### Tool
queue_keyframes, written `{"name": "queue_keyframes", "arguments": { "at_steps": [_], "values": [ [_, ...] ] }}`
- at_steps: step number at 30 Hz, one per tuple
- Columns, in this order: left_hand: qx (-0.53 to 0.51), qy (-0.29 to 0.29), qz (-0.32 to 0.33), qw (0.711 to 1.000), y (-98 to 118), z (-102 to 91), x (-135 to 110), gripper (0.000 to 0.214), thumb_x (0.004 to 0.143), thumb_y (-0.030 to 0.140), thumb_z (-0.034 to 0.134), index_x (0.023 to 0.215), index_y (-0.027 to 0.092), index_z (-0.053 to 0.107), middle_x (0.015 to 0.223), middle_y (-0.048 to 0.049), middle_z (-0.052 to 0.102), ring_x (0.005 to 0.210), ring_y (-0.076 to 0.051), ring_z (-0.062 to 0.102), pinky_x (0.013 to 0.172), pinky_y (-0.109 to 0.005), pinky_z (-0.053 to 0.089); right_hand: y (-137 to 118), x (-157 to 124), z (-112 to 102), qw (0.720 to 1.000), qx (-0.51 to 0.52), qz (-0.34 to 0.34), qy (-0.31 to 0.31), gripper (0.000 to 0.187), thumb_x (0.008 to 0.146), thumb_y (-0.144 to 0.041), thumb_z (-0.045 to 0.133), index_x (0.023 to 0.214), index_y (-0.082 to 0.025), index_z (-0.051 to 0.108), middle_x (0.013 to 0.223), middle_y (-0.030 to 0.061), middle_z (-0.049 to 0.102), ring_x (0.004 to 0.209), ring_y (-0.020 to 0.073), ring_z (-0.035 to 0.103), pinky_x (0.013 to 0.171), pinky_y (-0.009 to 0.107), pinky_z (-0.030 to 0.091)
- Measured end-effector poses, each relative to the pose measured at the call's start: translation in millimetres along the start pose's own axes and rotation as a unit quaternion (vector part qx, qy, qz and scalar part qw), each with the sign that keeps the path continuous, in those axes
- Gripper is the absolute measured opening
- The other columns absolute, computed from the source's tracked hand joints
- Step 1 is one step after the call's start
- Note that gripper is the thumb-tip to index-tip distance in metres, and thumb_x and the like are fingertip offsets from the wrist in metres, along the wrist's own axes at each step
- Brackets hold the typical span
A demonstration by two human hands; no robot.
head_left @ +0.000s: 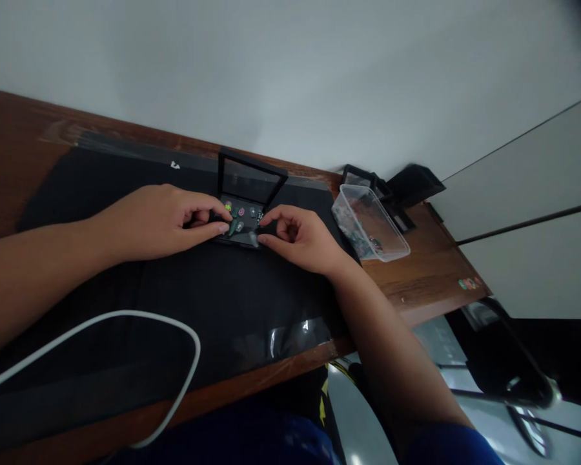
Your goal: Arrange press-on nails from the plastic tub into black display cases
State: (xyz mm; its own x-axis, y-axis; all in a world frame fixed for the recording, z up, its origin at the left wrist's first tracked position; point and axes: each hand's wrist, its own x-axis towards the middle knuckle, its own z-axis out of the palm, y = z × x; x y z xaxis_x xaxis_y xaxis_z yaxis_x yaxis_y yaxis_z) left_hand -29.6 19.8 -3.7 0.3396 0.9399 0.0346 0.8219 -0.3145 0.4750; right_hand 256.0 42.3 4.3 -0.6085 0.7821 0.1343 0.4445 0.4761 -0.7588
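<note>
A small black display case (244, 237) with its framed clear lid (254, 179) raised lies on the black mat, holding several tiny coloured charms (241, 212). At its left side, my left hand (162, 219) has thumb and index finger closed in a pinch about a small dark green charm (233, 226). My right hand (303, 237) is at the case's right side, thumb and index finger curved inward at a small grey translucent charm (253, 239). Its thumb tip touches that charm; a small gap shows between the fingertips. The other fingers of both hands are curled.
A clear plastic tub (385, 236) with small bagged pieces stands to the right, in front of black boxes (414, 184). A white cable (126, 314) loops across the near left of the black mat (213, 297). A small white piece (175, 165) lies near the wall.
</note>
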Motion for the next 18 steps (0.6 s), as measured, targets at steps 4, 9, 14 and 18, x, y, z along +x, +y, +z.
{"name": "queue_keyframes", "arguments": {
  "at_steps": [4, 9, 14, 18],
  "values": [
    [-0.003, -0.005, -0.004, 1.000, 0.5, 0.4, 0.0, 0.051, 0.089, 0.072, 0.053, 0.115, 0.038, 0.082, 0.072, 0.0013, 0.072, 0.061, -0.021, 0.062, 0.061, -0.034, 0.039, -4.4, -1.4, 1.1, 0.999, -0.009, -0.038, 0.013, 0.027, 0.088, -0.027, 0.074, 0.113, -0.017, 0.070, 0.068, -0.0105, 0.046, 0.058, 0.0087, 0.042, 0.064, 0.025, 0.037],
    [0.005, -0.007, -0.006, 1.000, -0.5, 0.8, -0.6, 0.056, 0.089, 0.073, 0.051, 0.118, 0.037, 0.082, 0.075, 0.0013, 0.072, 0.066, -0.021, 0.063, 0.064, -0.034, 0.039, -4.6, -1.5, 3.6, 0.999, -0.006, -0.035, 0.000, 0.028, 0.090, -0.035, 0.078, 0.111, -0.018, 0.071, 0.070, -0.0087, 0.049, 0.062, 0.0095, 0.043, 0.064, 0.025, 0.037],
    [-0.005, 0.000, 0.002, 1.000, -2.4, 2.1, -0.3, 0.053, 0.089, 0.074, 0.052, 0.114, 0.038, 0.082, 0.074, 0.0006, 0.073, 0.062, -0.020, 0.062, 0.062, -0.034, 0.039, -2.9, 0.1, 6.7, 0.998, -0.040, -0.038, 0.008, 0.030, 0.093, -0.038, 0.077, 0.116, -0.018, 0.074, 0.076, -0.0062, 0.055, 0.063, 0.0102, 0.046, 0.067, 0.026, 0.038],
    [-0.004, 0.004, 0.002, 1.000, -2.7, 1.6, 0.0, 0.050, 0.089, 0.072, 0.053, 0.113, 0.038, 0.082, 0.072, 0.0006, 0.073, 0.059, -0.020, 0.062, 0.060, -0.034, 0.039, -9.1, -0.1, 8.0, 0.991, -0.127, -0.051, 0.010, 0.025, 0.099, -0.036, 0.073, 0.118, -0.021, 0.078, 0.084, -0.0016, 0.064, 0.072, 0.0131, 0.055, 0.072, 0.028, 0.041]
  ]
}}
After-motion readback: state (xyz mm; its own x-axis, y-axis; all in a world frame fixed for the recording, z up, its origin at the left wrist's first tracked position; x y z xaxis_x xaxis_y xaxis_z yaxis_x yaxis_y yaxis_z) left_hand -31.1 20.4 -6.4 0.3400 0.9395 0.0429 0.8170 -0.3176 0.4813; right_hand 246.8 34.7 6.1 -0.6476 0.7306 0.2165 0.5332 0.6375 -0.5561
